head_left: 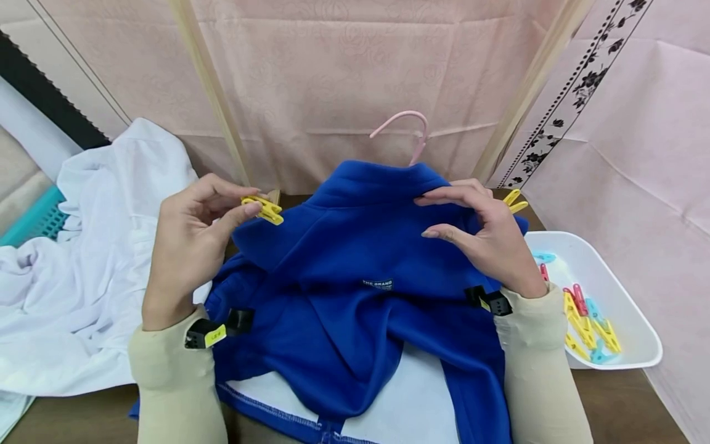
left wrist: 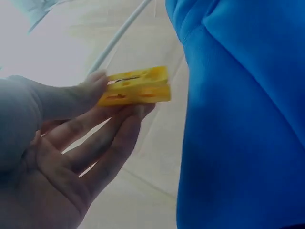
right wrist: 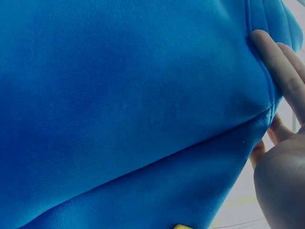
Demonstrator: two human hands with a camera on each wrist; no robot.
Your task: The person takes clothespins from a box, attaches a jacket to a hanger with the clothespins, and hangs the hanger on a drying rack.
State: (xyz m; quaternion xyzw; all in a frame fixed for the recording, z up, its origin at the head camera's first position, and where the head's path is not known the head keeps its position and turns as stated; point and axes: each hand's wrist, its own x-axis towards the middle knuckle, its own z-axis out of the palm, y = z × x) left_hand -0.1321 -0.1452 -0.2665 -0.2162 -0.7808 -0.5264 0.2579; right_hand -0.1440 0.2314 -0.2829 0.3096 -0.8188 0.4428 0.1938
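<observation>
My left hand (head_left: 191,237) pinches a yellow clothespin (head_left: 263,209) between thumb and fingertips beside the left shoulder of a blue garment (head_left: 355,246). In the left wrist view a gap separates that clothespin (left wrist: 136,87) from the cloth. The garment has a high collar and a small label, and the hook of a pink hanger (head_left: 423,132) rises behind it. Against the collar's right side, my right hand (head_left: 488,234) rests its nearly straight fingers, thumb spread apart; part of it is hidden in the right wrist view. Another yellow clothespin (head_left: 514,201) sits at the garment's right shoulder.
At the right, a white tub (head_left: 638,308) contains several yellow, red and blue clothespins. A heap of white clothing (head_left: 100,265) lies at the left over a teal basket (head_left: 39,216). Two pale upright poles (head_left: 213,92) stand before the pink cloth backdrop.
</observation>
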